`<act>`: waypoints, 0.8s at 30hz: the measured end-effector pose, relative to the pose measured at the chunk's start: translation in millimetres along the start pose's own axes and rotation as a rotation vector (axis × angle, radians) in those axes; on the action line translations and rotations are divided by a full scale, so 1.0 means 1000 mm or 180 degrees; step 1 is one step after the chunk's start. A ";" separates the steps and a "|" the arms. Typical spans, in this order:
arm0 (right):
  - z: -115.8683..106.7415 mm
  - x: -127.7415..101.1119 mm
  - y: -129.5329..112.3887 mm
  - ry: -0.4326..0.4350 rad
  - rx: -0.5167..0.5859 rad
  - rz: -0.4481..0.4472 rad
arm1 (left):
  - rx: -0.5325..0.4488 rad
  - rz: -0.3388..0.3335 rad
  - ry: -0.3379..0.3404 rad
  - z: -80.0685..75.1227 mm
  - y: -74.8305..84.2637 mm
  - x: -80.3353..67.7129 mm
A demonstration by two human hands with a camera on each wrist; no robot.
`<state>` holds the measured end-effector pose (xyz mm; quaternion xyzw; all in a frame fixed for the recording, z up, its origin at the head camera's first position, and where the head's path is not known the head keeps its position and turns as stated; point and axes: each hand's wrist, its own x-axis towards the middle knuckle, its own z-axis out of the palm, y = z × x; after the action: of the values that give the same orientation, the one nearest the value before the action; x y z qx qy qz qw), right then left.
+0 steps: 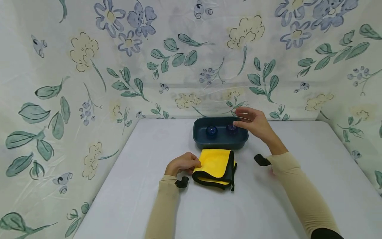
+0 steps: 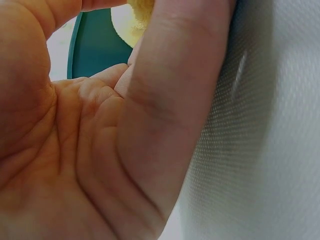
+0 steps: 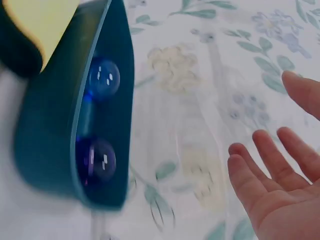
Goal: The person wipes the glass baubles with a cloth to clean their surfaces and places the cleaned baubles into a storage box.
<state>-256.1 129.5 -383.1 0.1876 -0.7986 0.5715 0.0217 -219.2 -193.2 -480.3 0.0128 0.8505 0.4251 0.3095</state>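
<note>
A dark teal tray [image 1: 221,141] stands at the back middle of the white table and holds two shiny blue balls [image 1: 211,130] [image 1: 231,128]. My right hand [image 1: 249,121] hovers over the tray's right end with its fingers spread, just above the right ball and holding nothing. In the right wrist view the open right hand [image 3: 280,165] is apart from the tray [image 3: 50,135] and both balls [image 3: 102,77] [image 3: 97,160]. A folded yellow cloth [image 1: 215,163] with a black edge lies in front of the tray. My left hand [image 1: 191,163] rests at its left edge, fingers curled and pinching it.
A flowered sheet [image 1: 89,66] hangs behind and along both sides of the table [image 1: 313,159]. Black straps sit on both wrists [image 1: 182,182] [image 1: 262,160]. The left wrist view is mostly filled by my palm [image 2: 75,150], with table [image 2: 265,150] to its right.
</note>
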 end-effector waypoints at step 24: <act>-0.083 -0.143 0.073 0.0229 -0.0493 0.0537 | 0.0040 -0.0020 -0.0009 -0.001 0.000 0.003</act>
<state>-161.3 265.5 -455.9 0.0968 -0.8520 0.5143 0.0166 -222.3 -193.1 -482.0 0.0127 0.8527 0.4188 0.3120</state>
